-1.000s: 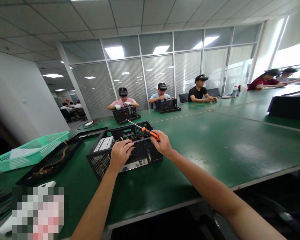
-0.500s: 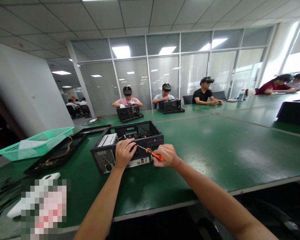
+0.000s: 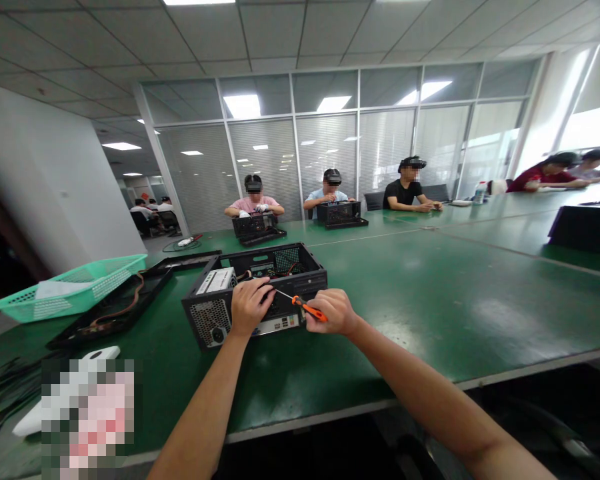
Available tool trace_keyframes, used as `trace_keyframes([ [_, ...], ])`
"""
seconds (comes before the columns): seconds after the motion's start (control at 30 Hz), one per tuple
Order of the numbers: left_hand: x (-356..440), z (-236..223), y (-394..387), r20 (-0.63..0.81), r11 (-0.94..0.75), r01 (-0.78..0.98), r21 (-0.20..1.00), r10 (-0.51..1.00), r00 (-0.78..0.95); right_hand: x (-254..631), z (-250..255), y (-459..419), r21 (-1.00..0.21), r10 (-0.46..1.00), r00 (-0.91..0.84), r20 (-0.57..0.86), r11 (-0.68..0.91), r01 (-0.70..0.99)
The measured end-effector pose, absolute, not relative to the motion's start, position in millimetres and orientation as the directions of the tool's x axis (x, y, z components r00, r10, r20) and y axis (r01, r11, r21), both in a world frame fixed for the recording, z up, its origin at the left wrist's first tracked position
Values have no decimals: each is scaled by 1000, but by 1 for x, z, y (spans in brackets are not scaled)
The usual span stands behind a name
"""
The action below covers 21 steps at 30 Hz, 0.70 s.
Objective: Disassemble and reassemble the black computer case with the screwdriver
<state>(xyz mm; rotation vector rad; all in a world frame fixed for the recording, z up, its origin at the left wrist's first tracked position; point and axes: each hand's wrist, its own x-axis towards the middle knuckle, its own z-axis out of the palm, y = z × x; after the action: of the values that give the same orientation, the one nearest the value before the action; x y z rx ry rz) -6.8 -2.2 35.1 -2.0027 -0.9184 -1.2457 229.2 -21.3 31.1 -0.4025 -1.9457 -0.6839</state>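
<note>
My right hand [image 3: 333, 312] is closed round the orange-and-black handle of a screwdriver [image 3: 310, 308]. Its thin shaft points left toward the rear panel of an open black computer case [image 3: 316, 272], which lies on its side. At the shaft's tip, my left hand [image 3: 250, 305] rests against that panel with its fingers drawn together. What its fingertips hold, if anything, is too small to make out, and they hide the exact tip. Inside the case, the labelled power supply [image 3: 218, 280] sits at the left, with cables and a perforated far wall beyond.
On the green table [image 3: 410, 293], a mint plastic basket [image 3: 100, 280] and a removed black panel [image 3: 130, 310] lie to the left. Black cables [image 3: 10, 387] and a white object [image 3: 30, 419] are nearer. Across the table, co-workers sit with other cases [image 3: 340, 213]; another dark case [image 3: 583, 230] stands right.
The screwdriver came down from above the case, its tip swinging to my left fingertips at the rear panel. My left hand stayed on the panel. Over the last half second both hands barely moved.
</note>
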Motion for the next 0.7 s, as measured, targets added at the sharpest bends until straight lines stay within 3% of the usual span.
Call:
trace_keyframes([
  [0.7,-8,34,3,918,-579,809,-106,257,304,227,30,-21,285,-28,-431,902,790,544],
])
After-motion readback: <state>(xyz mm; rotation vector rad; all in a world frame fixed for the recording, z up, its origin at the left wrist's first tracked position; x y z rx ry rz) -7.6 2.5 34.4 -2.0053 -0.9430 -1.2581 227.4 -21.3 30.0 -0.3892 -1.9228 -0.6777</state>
